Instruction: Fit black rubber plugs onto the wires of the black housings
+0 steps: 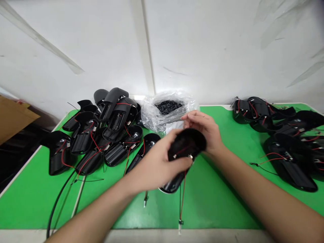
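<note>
My left hand (154, 165) is wrapped round a black plastic housing (186, 145) with red and black wires, held above the green table (215, 199). My right hand (204, 126) is cupped over the housing's far rounded end, fingers curled on it. Wires hang from the housing down toward the table's near edge. Right behind my hands stands a clear plastic bag (167, 108) filled with small black parts.
A heap of several like black housings (101, 131) with red wires lies at the left of the table. Another group of housings (286, 138) lies at the right. A black cable (57, 202) runs off the near left. A white wall stands behind; brown cardboard (12, 116) is far left.
</note>
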{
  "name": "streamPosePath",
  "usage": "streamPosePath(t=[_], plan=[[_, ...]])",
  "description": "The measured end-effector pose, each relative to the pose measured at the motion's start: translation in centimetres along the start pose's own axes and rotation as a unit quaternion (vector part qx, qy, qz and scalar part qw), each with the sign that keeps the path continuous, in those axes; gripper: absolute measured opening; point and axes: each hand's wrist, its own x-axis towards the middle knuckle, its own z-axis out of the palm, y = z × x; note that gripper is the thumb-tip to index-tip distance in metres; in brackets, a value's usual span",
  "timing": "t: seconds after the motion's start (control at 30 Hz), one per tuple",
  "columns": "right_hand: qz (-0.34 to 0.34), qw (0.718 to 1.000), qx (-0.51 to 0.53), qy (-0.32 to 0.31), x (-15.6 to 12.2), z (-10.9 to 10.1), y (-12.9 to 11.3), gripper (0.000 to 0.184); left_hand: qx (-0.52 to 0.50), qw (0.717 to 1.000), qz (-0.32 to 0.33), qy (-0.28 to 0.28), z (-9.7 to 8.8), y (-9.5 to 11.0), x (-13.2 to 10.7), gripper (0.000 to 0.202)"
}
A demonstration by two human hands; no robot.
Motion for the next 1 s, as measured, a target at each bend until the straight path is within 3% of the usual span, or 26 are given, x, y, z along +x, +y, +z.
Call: streamPosePath(t=[0.07,0.17,0.4,0.53,0.73,0.87,1.0], plan=[[-0.017,0.999,-0.006,0.028,0.3,-0.2,0.2,0.017,-0.128,0.991,-0.046,0.012,-0.7,-0.1,0.4,0.058],[-0.028,0.999,-0.008,0.04,0.6,-0.5,0.7,0.015,-0.19,0.98,-0.053,0.035,-1.2,-0.4,0.6,0.06],[-0.039,0.999,-0.025,0.009,0.0,-0.6,1.4,0.017,-0.092,0.991,0.042,0.091,-0.7,-0.2,0.9,0.067],[-0.091,0.994,-0.057,-0.03,-0.5,-0.3,1.7,0.025,-0.087,0.988,0.034,0.119,-0.6,-0.3,1.1,0.05],[-0.1,0.99,-0.08,-0.062,-0.8,0.1,1.6,0.027,-0.047,0.978,0.061,0.195,-0.6,-0.5,1.3,0.032],[-0.101,0.988,-0.103,-0.056,-0.8,-0.1,1.5,0.026,-0.039,0.976,0.061,0.205,-0.5,-0.5,1.2,0.037],[-0.114,0.985,-0.117,-0.058,-0.8,-0.2,1.5,0.024,-0.074,0.982,0.023,0.172,-0.1,-0.2,0.7,0.045]])
